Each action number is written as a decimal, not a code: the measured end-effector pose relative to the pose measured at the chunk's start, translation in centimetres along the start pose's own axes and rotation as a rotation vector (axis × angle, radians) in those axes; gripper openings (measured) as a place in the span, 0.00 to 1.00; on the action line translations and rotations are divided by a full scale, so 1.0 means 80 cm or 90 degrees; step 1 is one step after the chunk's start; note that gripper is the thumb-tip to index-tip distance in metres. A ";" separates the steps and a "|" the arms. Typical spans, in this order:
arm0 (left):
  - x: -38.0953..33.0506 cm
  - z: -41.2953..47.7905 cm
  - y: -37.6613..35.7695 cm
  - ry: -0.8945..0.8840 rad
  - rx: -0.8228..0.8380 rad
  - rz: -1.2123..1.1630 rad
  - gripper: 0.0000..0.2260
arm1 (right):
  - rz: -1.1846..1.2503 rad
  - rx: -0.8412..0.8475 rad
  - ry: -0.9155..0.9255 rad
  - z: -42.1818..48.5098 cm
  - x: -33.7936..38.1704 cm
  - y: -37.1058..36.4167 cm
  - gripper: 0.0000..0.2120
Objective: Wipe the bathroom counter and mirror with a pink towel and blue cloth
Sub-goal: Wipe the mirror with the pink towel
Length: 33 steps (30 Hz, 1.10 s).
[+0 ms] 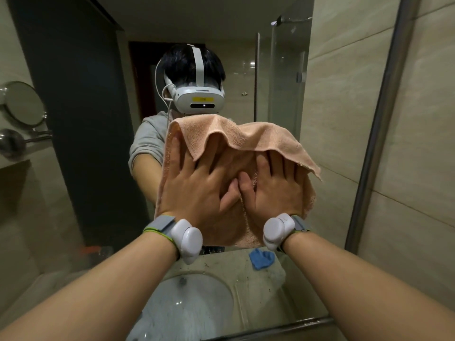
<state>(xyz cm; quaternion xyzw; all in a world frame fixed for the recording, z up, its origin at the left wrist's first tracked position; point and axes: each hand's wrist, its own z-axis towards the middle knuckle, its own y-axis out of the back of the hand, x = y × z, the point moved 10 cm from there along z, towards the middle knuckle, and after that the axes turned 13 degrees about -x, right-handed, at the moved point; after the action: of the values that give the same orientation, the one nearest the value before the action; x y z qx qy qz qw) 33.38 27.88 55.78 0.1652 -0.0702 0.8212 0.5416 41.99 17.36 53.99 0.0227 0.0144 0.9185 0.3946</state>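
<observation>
Tiled bathroom, mirror [93, 143] filling the view; the pink towel [246, 136] lies spread against the glass at centre; left hand [197, 190] and right hand [278, 190] press it, fingers straight and splayed, thumbs touching; the blue cloth [261, 259] sits on the reflected counter [221, 267] at 6 o'clock from the towel.
</observation>
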 end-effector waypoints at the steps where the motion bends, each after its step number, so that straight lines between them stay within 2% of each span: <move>1: -0.001 -0.003 -0.001 -0.002 0.006 0.004 0.25 | 0.000 0.003 0.000 -0.003 0.000 0.001 0.23; 10: -0.035 -0.043 -0.013 -0.015 0.057 -0.025 0.29 | -0.006 0.008 -0.012 -0.050 -0.021 -0.003 0.25; 15: -0.082 -0.103 -0.023 -0.064 0.081 -0.092 0.35 | -0.055 0.059 -0.037 -0.134 -0.050 -0.009 0.26; 19: -0.111 -0.133 -0.033 -0.062 0.105 -0.112 0.35 | -0.031 0.129 -0.054 -0.171 -0.068 -0.007 0.25; 25: -0.137 -0.046 -0.029 -0.048 0.098 -0.178 0.25 | -0.036 0.120 -0.122 -0.093 -0.113 0.010 0.28; 29: -0.168 0.042 -0.033 -0.085 0.064 -0.151 0.27 | -0.069 0.048 -0.197 -0.035 -0.163 0.019 0.34; 33: -0.180 0.052 -0.040 -0.101 0.043 -0.120 0.25 | -0.079 0.028 -0.178 -0.030 -0.179 0.012 0.35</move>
<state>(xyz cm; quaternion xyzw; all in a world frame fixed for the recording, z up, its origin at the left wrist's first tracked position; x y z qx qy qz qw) 42.26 15.45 54.49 0.2537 -0.0691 0.7532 0.6030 51.04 6.27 51.22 0.1579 -0.0194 0.8796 0.4484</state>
